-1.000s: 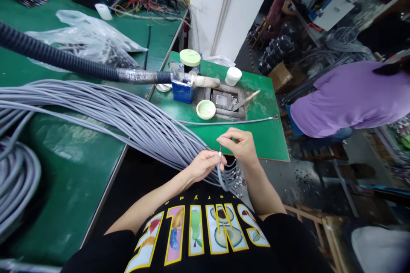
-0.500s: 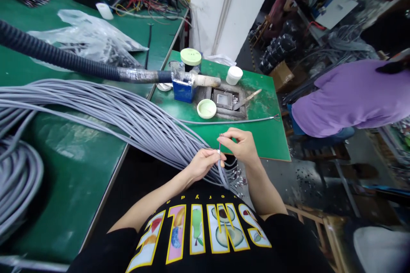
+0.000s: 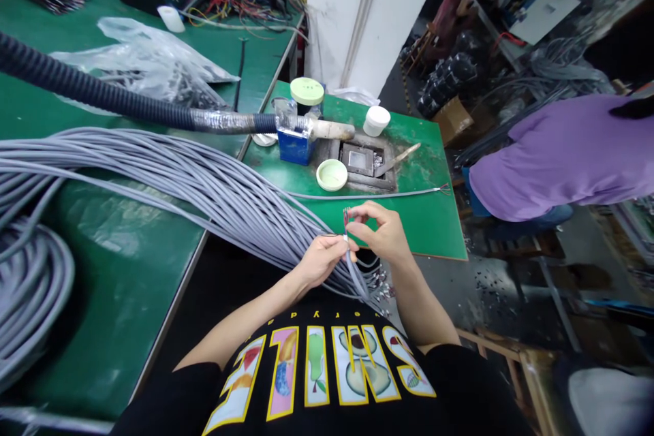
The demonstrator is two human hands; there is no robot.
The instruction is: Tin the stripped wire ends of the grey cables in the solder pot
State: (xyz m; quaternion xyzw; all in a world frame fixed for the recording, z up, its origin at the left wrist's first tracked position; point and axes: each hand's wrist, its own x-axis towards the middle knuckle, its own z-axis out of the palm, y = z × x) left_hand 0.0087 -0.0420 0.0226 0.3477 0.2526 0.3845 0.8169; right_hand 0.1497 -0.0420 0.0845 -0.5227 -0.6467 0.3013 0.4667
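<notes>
My left hand [image 3: 321, 260] pinches the end of a grey cable [image 3: 353, 271] just below its stripped tip. My right hand [image 3: 384, 231] pinches the thin coloured wires [image 3: 346, 217] that stick up out of that tip. Both hands hover close together over the gap in front of my chest, at the near edge of a small green board [image 3: 429, 218]. The held cable belongs to a thick bundle of grey cables [image 3: 168, 177] that fans across the green bench [image 3: 102, 252] to my left, its ends hanging by my hands.
On the small board sit a metal solder pot [image 3: 360, 162], a pale green lid [image 3: 332, 174], a white jar [image 3: 376, 121], a blue block [image 3: 293, 145] and one loose grey cable [image 3: 368, 195]. A black corrugated hose [image 3: 92, 92] crosses the bench. A person in purple [image 3: 556, 150] bends at right.
My right hand has drawn the thin wires upward a little, so more of them stands above the cable's tip. My left hand has kept its grip.
</notes>
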